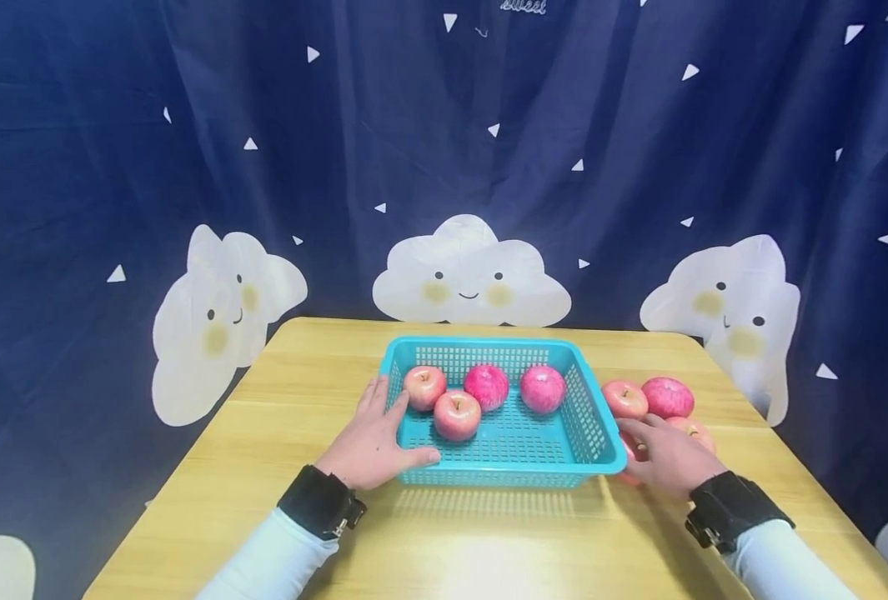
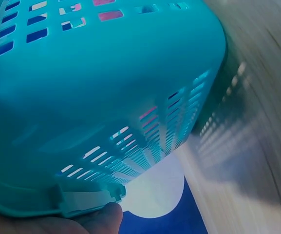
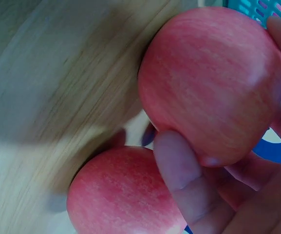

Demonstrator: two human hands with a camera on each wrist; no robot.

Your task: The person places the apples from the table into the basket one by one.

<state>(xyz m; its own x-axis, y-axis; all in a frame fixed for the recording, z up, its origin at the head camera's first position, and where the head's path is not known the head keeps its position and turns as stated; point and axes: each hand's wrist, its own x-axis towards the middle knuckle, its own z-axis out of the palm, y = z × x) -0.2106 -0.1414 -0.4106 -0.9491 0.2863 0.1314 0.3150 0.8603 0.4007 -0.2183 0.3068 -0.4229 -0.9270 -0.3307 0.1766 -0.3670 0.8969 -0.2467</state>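
A turquoise plastic basket sits on the table with several apples inside, among them a pale pink apple and a deep pink apple. My left hand rests at the basket's front left corner, fingers spread along the left rim, thumb over the front rim. Beside the basket's right end, my right hand grips a red apple between thumb and fingers. In the right wrist view, another apple lies close under that hand.
Just right of the basket, a pink apple, a darker apple and a pale apple are clustered around my right hand. The wooden table ends at the back before a dark blue curtain with cloud faces.
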